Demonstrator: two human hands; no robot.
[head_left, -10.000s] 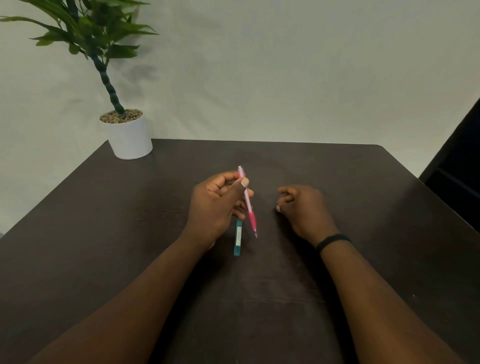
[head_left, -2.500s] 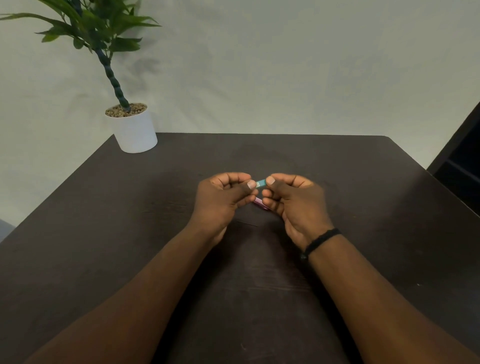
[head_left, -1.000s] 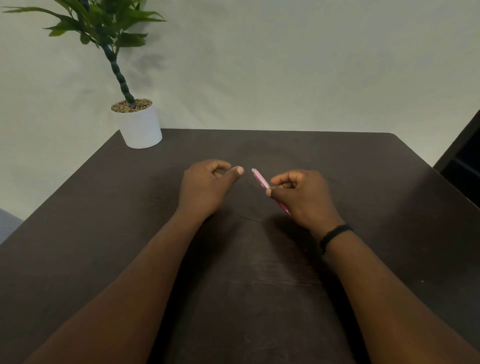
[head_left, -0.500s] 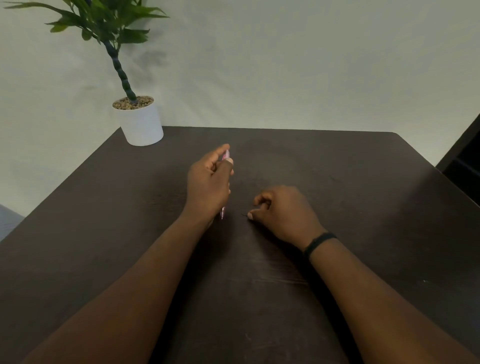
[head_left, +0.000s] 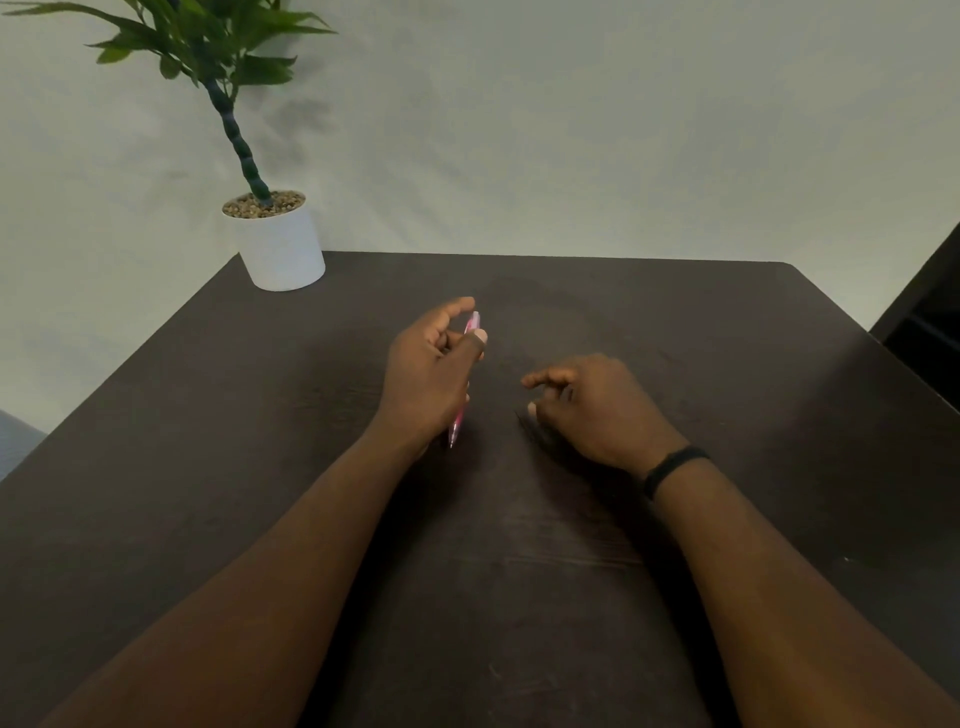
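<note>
My left hand (head_left: 428, 382) grips a pink pen (head_left: 471, 325) above the middle of the dark table (head_left: 727, 364). The pen runs through the fist, its top end sticking out past the thumb and its tip (head_left: 454, 434) pointing down toward me below the palm. My right hand (head_left: 597, 408) rests on the table a little to the right, fingers loosely curled, holding nothing that I can see. A black band circles the right wrist. No teal pen is visible.
A white pot (head_left: 280, 244) with a green plant stands at the table's far left corner. A pale wall rises behind the table. A dark piece of furniture (head_left: 930, 312) is at the right edge.
One second ago my right hand held the pink pen; now my left hand grips it. My right hand has let go and settled on the table, its fingers slightly more spread than half a second ago.
</note>
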